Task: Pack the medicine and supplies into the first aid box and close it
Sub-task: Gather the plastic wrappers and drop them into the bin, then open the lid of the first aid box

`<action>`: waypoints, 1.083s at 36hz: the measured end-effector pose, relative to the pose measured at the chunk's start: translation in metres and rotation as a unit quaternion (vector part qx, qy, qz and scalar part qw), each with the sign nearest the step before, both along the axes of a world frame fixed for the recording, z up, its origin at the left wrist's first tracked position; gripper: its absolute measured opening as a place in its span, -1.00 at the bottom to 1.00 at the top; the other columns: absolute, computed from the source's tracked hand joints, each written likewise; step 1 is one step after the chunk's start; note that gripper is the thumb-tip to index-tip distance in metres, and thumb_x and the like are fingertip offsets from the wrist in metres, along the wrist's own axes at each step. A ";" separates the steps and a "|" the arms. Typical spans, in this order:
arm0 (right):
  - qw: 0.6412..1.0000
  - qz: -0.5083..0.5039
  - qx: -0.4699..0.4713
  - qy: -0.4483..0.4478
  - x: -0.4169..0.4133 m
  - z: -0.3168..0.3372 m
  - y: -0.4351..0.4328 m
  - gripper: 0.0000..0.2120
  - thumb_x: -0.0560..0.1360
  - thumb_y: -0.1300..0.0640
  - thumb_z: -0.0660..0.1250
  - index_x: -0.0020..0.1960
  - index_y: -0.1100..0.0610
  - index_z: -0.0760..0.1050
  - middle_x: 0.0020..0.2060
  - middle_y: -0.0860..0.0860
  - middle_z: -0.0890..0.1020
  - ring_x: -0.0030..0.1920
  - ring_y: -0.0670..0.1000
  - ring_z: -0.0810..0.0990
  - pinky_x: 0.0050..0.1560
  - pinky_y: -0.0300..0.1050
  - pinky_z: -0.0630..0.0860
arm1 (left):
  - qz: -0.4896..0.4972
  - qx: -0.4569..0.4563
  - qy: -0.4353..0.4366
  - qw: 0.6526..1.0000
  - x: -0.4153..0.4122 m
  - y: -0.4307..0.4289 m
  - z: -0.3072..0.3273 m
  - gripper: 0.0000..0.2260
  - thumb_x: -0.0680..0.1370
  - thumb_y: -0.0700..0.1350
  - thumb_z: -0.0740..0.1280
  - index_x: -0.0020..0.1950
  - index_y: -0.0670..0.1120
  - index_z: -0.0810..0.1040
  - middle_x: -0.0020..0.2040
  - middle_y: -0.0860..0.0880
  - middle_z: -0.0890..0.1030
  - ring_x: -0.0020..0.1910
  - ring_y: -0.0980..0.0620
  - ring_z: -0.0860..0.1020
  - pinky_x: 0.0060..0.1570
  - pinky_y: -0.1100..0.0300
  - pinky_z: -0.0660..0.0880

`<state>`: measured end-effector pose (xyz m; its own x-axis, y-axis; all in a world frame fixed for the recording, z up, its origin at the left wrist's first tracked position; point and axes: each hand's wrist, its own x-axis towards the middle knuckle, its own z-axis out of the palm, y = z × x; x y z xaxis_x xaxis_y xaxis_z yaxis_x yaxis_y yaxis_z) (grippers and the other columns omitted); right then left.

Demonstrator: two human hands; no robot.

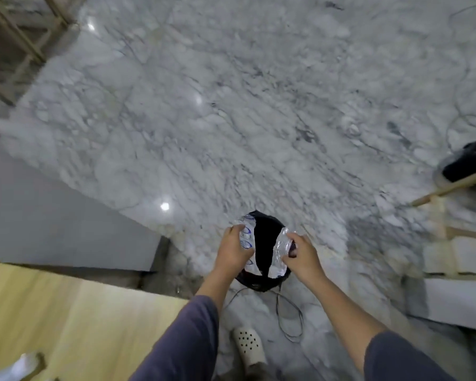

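**Two hands, two foil strips over a black bin**

Two bare hands reach down over a marble floor (231,105), blurred by motion. Far left, a yellow wooden tabletop (66,312) edge cuts in diagonally, grey panel (52,215) above it; wide open floor beyond, wooden frame (19,31) top left. Left hand (232,250) has fingers curled around a silvery blister strip (247,237) with blue oval print, writing unreadable. Between the hands sits a black round bin (263,243), mouth open, directly below both strips. Right hand (302,257) pinches a second crumpled foil strip (282,251), thumb and fingers pressed on it, no print legible. Black cable (289,317) loops on the floor near a white perforated clog (249,346). Right edge: wooden rail (451,185), dark slipper (467,160). First aid box not visible.
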<state>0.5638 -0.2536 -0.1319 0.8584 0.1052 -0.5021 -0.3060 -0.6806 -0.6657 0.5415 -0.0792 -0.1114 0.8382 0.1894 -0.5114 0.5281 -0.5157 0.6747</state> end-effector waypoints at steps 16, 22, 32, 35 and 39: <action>0.994 0.088 -0.048 0.040 0.004 0.011 0.021 -0.38 0.55 0.11 0.25 0.51 0.16 0.05 0.51 0.09 0.15 0.49 0.08 0.14 0.47 -0.03 0.19 | -0.170 0.156 0.051 0.972 0.002 0.031 0.005 -0.32 0.54 0.14 0.21 0.51 -0.16 0.03 0.54 -0.12 0.10 0.52 -0.05 0.07 0.46 0.07 0.08; 0.982 0.179 -0.052 -0.021 0.015 0.084 0.067 -0.38 0.57 0.08 0.21 0.51 0.15 0.00 0.53 0.06 0.06 0.52 0.06 0.06 0.48 -0.05 0.15 | -0.126 0.194 0.010 0.973 -0.023 0.066 0.082 -0.32 0.55 0.16 0.18 0.52 -0.14 -0.01 0.55 -0.10 0.04 0.52 -0.05 0.04 0.47 0.09 0.03; 0.935 0.332 0.004 -0.123 -0.050 0.193 0.174 -0.40 0.55 0.07 0.24 0.49 0.15 0.05 0.48 0.08 0.17 0.47 0.07 0.16 0.44 -0.07 0.16 | 0.056 0.255 -0.046 0.964 -0.136 0.140 0.190 -0.34 0.54 0.12 0.22 0.51 -0.11 0.03 0.54 -0.07 0.10 0.50 -0.05 0.14 0.41 0.11 0.13; 0.919 0.371 0.022 -0.130 -0.085 0.215 0.206 -0.40 0.54 0.08 0.23 0.50 0.13 0.06 0.49 0.07 0.16 0.47 0.06 0.15 0.43 -0.06 0.18 | 0.109 0.273 -0.064 0.954 -0.188 0.161 0.209 -0.36 0.53 0.10 0.24 0.50 -0.13 0.09 0.53 -0.09 0.16 0.49 -0.04 0.17 0.40 0.16 0.13; 0.891 0.425 0.031 -0.160 -0.142 0.237 0.248 -0.40 0.51 0.09 0.27 0.47 0.20 0.13 0.45 0.14 0.24 0.45 0.10 0.21 0.40 -0.07 0.21 | 0.199 0.263 -0.063 0.942 -0.270 0.187 0.221 -0.34 0.51 0.11 0.26 0.50 -0.12 0.09 0.53 -0.08 0.14 0.50 -0.01 0.13 0.43 0.18 0.09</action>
<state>0.4217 -0.0052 0.1052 0.5544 0.8034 -0.2171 0.5135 -0.5355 -0.6705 0.2718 0.1078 0.1100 0.6947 0.7009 -0.1613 0.6834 -0.5735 0.4517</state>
